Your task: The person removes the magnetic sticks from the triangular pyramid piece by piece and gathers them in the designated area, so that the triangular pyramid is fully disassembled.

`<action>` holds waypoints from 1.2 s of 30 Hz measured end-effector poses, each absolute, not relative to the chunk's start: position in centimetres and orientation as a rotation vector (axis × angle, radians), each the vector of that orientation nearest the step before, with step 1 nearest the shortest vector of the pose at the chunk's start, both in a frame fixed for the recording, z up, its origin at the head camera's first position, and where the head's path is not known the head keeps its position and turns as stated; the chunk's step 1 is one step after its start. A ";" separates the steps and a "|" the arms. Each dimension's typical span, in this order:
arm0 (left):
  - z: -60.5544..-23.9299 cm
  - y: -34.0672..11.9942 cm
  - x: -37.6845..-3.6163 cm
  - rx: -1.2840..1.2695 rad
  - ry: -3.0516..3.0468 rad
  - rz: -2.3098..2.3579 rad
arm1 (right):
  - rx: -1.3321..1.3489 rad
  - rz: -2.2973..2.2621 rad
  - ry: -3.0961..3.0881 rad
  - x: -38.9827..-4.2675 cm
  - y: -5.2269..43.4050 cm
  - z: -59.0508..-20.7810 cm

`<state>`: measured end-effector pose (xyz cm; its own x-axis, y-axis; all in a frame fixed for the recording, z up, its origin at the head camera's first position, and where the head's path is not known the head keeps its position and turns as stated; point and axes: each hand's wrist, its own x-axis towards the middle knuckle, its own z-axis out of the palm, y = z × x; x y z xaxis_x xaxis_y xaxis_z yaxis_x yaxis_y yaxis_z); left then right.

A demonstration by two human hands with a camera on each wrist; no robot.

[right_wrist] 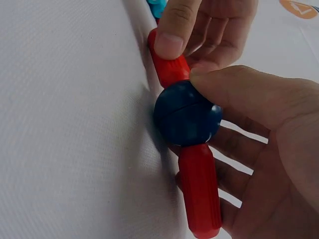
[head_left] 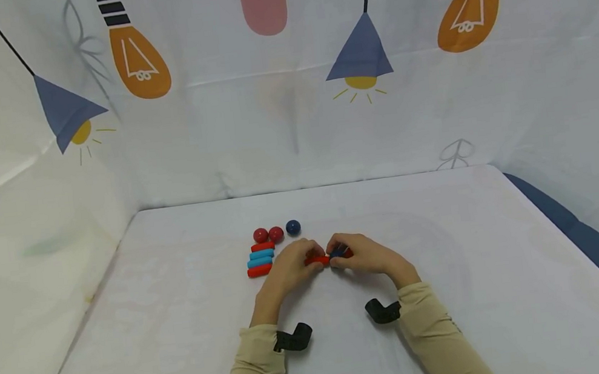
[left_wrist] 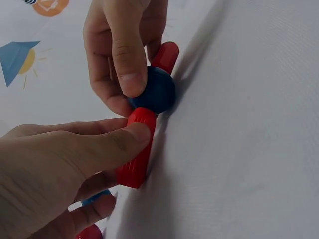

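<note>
My left hand [head_left: 289,267] pinches a red ribbed rod [left_wrist: 134,162] between thumb and fingers. The rod's end meets a dark blue ball [right_wrist: 184,117], which my right hand [head_left: 369,256] holds with its thumb and fingers. From the ball's opposite side a second red rod [right_wrist: 200,191] sticks out, in line with the first, its length lying along the right fingers. All three pieces are low over the white tabletop [head_left: 182,321]. Whether the first rod is fixed to the ball or only touching it, I cannot tell.
Left of the hands lie loose rods in a stack-like row: a red rod [head_left: 262,247], two light blue rods [head_left: 260,262] and another red rod [head_left: 260,271]. Behind them sit two red balls [head_left: 276,234] and a dark blue ball [head_left: 293,228]. A lamp-printed cloth [head_left: 292,120] hangs behind the table.
</note>
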<state>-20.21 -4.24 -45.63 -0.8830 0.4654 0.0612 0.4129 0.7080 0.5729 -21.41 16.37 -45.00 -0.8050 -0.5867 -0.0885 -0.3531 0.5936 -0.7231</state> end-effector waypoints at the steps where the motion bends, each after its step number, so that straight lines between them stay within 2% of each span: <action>1: -45.6 -4.3 -20.2 0.728 2.808 0.921 | -0.765 -1.036 2.507 -21.4 16.3 -45.0; 12: -44.3 -7.0 -19.9 0.775 2.634 0.952 | -0.733 -0.990 2.558 -21.5 15.9 -44.6; 24: -43.2 -13.6 -19.2 0.451 2.695 0.990 | -0.661 -0.976 2.567 -21.2 16.4 -44.7; 36: -43.1 -14.5 -19.2 0.440 2.674 0.994 | -0.648 -0.934 2.529 -21.2 19.3 -43.8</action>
<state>-19.19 -14.50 -43.14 -0.9219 0.3648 -0.1302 0.1912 0.7209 0.6662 -21.16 19.31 -43.79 -0.8273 -0.5332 -0.1767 -0.2903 0.6751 -0.6782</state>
